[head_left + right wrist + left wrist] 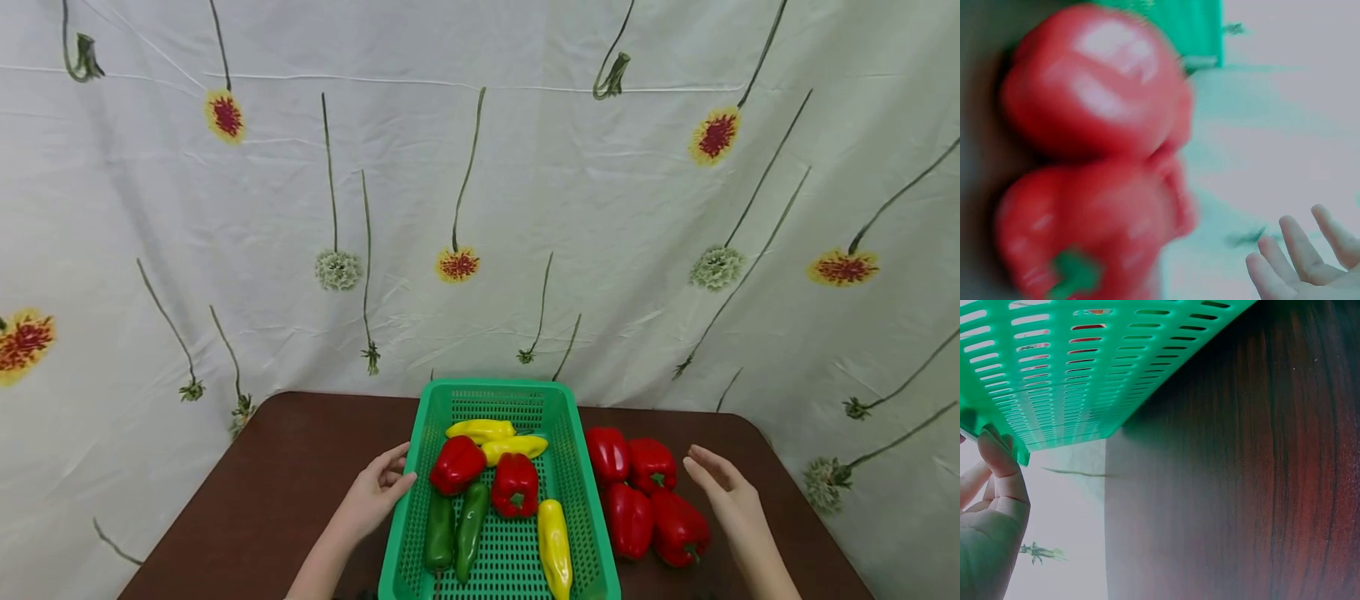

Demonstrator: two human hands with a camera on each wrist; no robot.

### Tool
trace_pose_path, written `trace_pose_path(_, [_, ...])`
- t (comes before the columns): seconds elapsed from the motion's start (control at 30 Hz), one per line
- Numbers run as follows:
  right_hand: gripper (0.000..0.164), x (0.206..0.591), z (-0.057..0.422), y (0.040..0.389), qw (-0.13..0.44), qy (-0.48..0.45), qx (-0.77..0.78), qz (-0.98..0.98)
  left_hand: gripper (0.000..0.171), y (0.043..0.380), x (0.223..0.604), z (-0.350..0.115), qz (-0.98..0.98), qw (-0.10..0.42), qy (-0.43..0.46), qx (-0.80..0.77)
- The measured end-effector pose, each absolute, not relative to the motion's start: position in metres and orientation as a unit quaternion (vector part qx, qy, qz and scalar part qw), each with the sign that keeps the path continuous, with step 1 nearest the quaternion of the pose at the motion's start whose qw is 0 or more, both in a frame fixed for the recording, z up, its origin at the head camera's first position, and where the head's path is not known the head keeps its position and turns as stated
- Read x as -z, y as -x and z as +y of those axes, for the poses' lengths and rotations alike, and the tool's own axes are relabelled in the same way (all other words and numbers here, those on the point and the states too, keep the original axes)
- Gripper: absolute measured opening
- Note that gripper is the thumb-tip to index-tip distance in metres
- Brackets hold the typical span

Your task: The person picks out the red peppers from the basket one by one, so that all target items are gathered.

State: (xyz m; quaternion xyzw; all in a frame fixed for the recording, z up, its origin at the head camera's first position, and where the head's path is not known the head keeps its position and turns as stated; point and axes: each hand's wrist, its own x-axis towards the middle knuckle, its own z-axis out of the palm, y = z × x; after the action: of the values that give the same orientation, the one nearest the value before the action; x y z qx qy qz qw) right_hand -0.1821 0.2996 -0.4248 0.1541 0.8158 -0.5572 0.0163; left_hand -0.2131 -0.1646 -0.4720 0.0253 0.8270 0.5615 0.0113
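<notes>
My left hand [377,490] is at the left rim of a green plastic basket [405,517], thumb and curled fingers gripping the edge. In the left wrist view the thumb [999,453] meets the rim from outside. My right hand [726,487] hovers with loosely bent, parted fingers, holding nothing, just right of several red bell peppers [678,527] piled against the basket's right side. Inside the basket lie two red bell peppers [515,485], two long green peppers [471,529] and three long yellow peppers [555,546]. The right wrist view shows the outside peppers [1094,87] close up, blurred.
The basket and loose peppers rest on a dark brown wooden table [300,450] with rounded far corners. Behind it hangs a pale curtain [480,208] printed with flowers, right at the table's back edge.
</notes>
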Motion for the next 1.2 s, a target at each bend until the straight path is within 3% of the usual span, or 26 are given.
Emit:
trace_pose_path(0.37, [0.066,0.385,0.234,0.199,-0.051,-0.052,0.589,0.804,0.053,0.215,0.472,-0.165,0.829,0.009,-0.037,-0.557])
trace_pose_path(0.83, [0.063,0.411,0.148,0.228,-0.063,0.002,0.576,0.815,0.053,0.214,0.473,-0.164,0.831,0.01,-0.035,-0.556])
trace_pose_path(1.2, [0.07,0.431,0.108,0.236,-0.03,0.005,0.511,0.859,0.052,0.214,0.471,-0.164,0.831,0.008,-0.033,-0.555])
